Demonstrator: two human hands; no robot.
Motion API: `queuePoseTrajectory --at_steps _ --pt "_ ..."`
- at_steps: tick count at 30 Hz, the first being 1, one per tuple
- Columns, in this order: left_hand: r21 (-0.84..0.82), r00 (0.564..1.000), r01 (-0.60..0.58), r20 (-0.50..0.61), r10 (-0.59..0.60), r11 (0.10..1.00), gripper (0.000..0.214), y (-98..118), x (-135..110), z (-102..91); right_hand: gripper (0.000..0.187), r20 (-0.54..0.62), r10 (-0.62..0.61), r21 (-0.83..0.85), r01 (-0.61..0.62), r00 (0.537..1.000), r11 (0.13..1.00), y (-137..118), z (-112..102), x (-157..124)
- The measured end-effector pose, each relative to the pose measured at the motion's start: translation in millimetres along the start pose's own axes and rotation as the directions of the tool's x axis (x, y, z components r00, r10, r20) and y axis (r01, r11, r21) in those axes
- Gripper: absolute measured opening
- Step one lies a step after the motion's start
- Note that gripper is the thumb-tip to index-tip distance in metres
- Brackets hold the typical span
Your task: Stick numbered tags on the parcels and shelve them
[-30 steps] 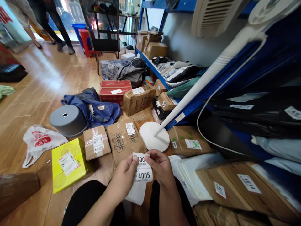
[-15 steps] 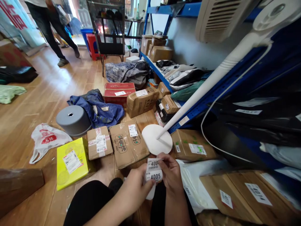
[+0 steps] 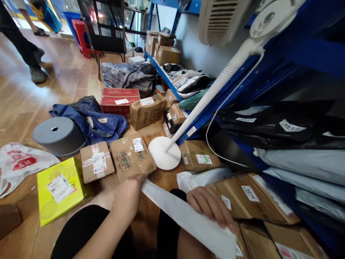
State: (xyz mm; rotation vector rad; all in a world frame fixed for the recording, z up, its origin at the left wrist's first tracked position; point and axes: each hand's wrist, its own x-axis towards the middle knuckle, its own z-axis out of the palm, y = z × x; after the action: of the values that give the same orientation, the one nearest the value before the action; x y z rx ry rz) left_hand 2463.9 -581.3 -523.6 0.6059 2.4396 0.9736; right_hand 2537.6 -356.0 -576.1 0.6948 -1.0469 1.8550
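Observation:
A long, flat white package [image 3: 185, 219] stretches across my knees, slanting down to the right. My left hand [image 3: 128, 196] is closed on its upper left end. My right hand [image 3: 211, 207] lies over its far edge near the right end, fingers curled round it, thumb hidden. I cannot see the number labels; whether one is in a hand is hidden. Beyond my left hand lies a flat brown carton [image 3: 132, 158]. A carton labelled 4014 [image 3: 258, 201] sits right of my right hand, and another white bag [image 3: 199, 178] lies just beyond it.
A white fan stand [image 3: 165, 153] rises ahead, its cord hanging by the blue shelf [image 3: 164, 75]. Left are a yellow box [image 3: 60, 194], a smaller carton [image 3: 98, 162], a grey round stool [image 3: 58, 133] and a white carrier bag [image 3: 24, 162]. A person's legs [image 3: 20, 39] stand far left.
The paper number labels between my hands are out of sight. My hands have moved apart and now hold the long white package. My view has shifted right; the person has moved left in view.

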Motion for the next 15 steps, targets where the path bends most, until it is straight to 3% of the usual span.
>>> queuePoseTrajectory --at_steps 1,3,5,6,7,8,10,11,13,15 --pt "-0.018 1.000 0.006 -0.011 -0.006 1.000 0.051 -0.9 0.6 -0.6 0.018 0.176 -0.067 0.205 0.030 0.982 0.978 0.9 2.8 4.8" --pt "-0.054 0.999 0.029 -0.019 -0.030 0.998 0.053 -0.7 1.2 1.0 0.023 0.398 -0.157 0.497 -0.068 0.904 0.865 2.2 6.6 12.6" --pt "-0.090 1.000 0.027 0.002 -0.027 0.996 0.056 2.0 0.1 6.3 0.023 0.450 -0.094 0.504 -0.165 0.888 0.848 0.2 8.5 15.3" --pt "-0.113 1.000 0.002 0.020 0.001 0.994 0.058 4.2 -1.1 9.9 0.021 0.405 0.024 0.402 -0.201 0.914 0.893 -2.4 9.3 14.5" --pt "-0.146 0.998 -0.041 0.034 0.046 0.989 0.060 7.0 -2.9 13.5 0.020 0.295 0.180 0.246 -0.257 0.938 0.935 -5.8 10.5 12.5" --pt "-0.192 0.994 -0.094 0.038 0.103 0.977 0.062 10.5 -5.2 17.0 0.021 0.127 0.338 0.075 -0.349 0.932 0.934 -9.4 12.1 9.7" --pt "-0.322 0.975 -0.200 0.033 0.222 0.925 0.063 18.8 -10.9 22.4 0.025 -0.212 0.547 -0.158 -0.580 0.810 0.799 -14.8 17.1 3.7" --pt "-0.397 0.965 -0.229 0.029 0.262 0.889 0.063 23.3 -13.9 24.4 0.025 -0.310 0.592 -0.215 -0.661 0.744 0.719 -15.5 20.2 1.0" --pt "-0.550 0.952 -0.226 0.050 0.302 0.804 0.062 31.4 -18.9 27.8 0.022 -0.382 0.631 -0.296 -0.736 0.675 0.609 -11.8 26.7 -3.7" --pt "-0.688 0.958 -0.143 0.083 0.273 0.711 0.056 36.4 -21.0 33.0 0.020 -0.443 0.636 -0.332 -0.775 0.632 0.538 -3.2 32.7 -7.5"
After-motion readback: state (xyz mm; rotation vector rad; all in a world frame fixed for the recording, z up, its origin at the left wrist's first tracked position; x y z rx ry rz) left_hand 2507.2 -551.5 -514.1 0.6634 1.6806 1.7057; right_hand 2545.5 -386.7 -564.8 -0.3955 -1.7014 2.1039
